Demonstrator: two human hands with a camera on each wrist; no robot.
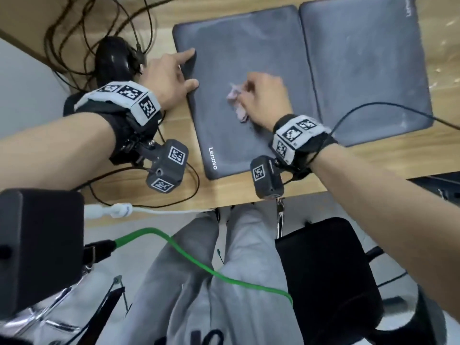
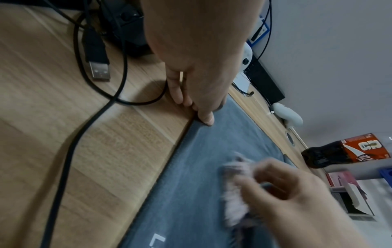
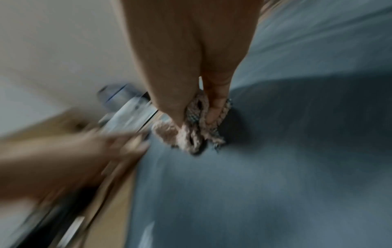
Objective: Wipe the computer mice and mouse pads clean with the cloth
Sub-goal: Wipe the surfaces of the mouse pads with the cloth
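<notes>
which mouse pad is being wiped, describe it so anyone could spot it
On the light wooden desk two grey fabric Lenovo mouse pads lie side by side. It is the left pad, beside the black computer mouse. Only this pad has the crumpled pink cloth on it.

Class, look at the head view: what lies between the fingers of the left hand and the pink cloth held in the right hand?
Only bare grey mouse pad between the left hand and the cloth; the head view shows it.
</notes>
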